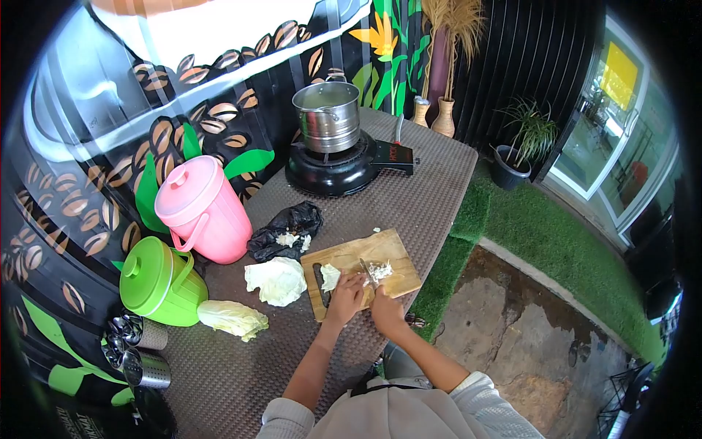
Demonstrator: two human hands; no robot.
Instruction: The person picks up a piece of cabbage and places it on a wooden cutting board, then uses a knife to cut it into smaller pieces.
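On a wooden cutting board (401, 281) my right hand (386, 307) is closed round the handle of a knife (368, 272). Its blade points away from me, beside finely chopped pale pieces (380, 271). My left hand (346, 296) rests on the board just left of the blade, fingers bent together; what lies under them is hidden. A pale leaf piece (330, 276) sits by the board's dark handle slot. Left of the board are a large cabbage leaf (276, 281) and a longish cabbage head (232, 320).
Behind the leaf lies a black plastic bag (287, 228) with scraps. A pink container (212, 212) and a green one (162, 282) stand left, near metal cutlery holders (150, 368). A steel pot (327, 117) sits on a black stove (333, 170) at the back.
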